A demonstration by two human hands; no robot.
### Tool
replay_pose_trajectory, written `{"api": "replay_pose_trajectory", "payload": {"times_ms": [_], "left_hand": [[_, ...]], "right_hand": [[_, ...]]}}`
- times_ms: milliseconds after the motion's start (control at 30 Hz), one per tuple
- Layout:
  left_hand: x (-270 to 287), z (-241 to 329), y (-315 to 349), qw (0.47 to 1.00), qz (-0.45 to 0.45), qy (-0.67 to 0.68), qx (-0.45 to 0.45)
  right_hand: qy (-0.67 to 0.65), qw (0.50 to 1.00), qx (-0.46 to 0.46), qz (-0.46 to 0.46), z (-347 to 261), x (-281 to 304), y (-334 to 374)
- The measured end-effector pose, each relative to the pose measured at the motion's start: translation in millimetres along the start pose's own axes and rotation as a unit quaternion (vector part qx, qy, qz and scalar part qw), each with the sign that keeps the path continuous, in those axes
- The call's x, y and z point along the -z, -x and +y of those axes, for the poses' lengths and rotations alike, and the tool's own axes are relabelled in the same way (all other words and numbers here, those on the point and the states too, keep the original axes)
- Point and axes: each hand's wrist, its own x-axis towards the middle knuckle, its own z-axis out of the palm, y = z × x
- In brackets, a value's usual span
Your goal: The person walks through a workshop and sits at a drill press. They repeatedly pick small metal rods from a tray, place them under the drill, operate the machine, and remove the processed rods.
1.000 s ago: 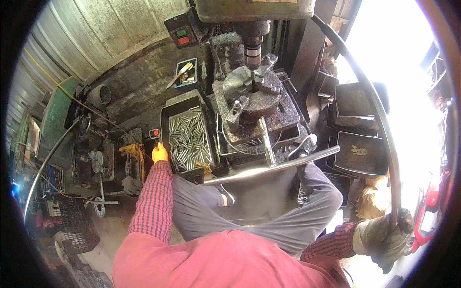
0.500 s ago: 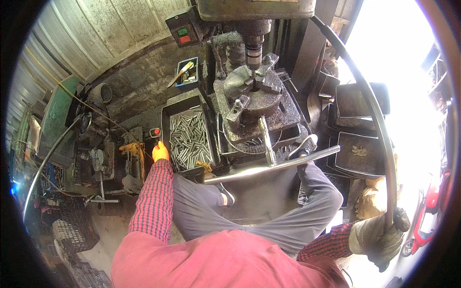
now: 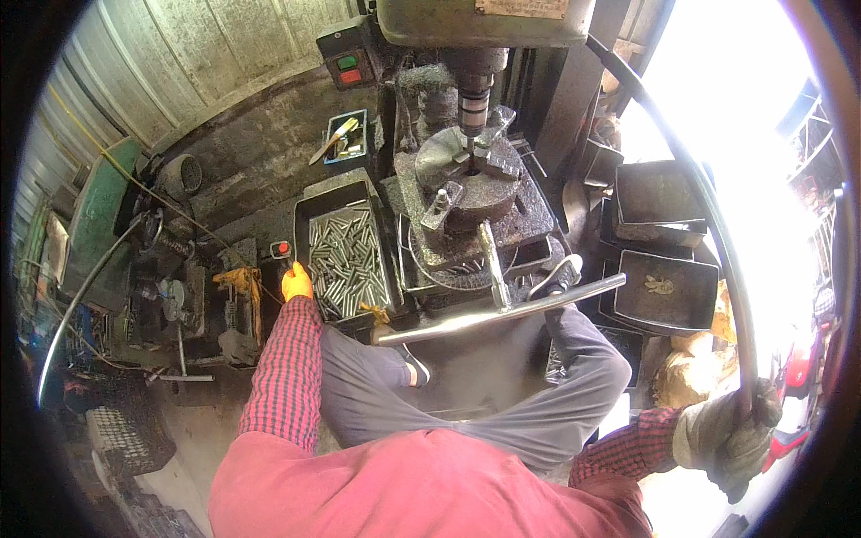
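My right hand (image 3: 728,439), in a grey work glove, is wrapped round the low end of a long curved metal lever (image 3: 698,170) running up to the drill press head (image 3: 484,25). Beneath that head, the drill chuck (image 3: 473,109) carries a bit pointing down into a round clamping chuck (image 3: 466,170) covered with metal chips. My left hand (image 3: 297,282), in an orange glove, is closed beside a small box with a red button (image 3: 282,248); whatever its fingers hold is hidden. Right of it, a metal tray (image 3: 302,220) contains several short shiny metal pins (image 3: 345,264).
A bright metal bar (image 3: 502,311) crosses above my knees. A blue box (image 3: 334,154) with a brush (image 3: 336,139) stands behind the tray. Dark bins (image 3: 668,287) are stacked at right. A green and red switch box (image 3: 348,63) hangs near the wall. Another machine (image 3: 179,300) stands left.
My right hand and the lever's low end have shifted outward to the right and slightly up. My left hand stays by the red-button box. The whole view has tilted slightly.
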Motion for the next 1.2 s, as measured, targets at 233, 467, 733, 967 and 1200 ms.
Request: {"api": "replay_pose_trajectory", "payload": {"times_ms": [233,467,733,967,1200], "left_hand": [[-3,-9,-10,1.000,-0.018,0.002,0.006],[-2,-9,-8,1.000,-0.008,0.011,-0.006],[0,-8,-9,0.999,-0.028,0.016,0.023],[-2,-11,-11,0.999,-0.025,0.014,0.022],[-3,-11,-12,0.999,-0.015,0.021,0.022]], "right_hand": [[0.108,0.992,-0.006,0.065,-3,-32,7],[0.118,0.987,-0.010,0.105,-1,-33,3],[0.199,0.970,0.012,0.139,0,-37,-1],[0.714,0.682,0.096,0.126,5,-73,-11],[0.891,0.439,0.063,0.101,6,-70,-24]]}}
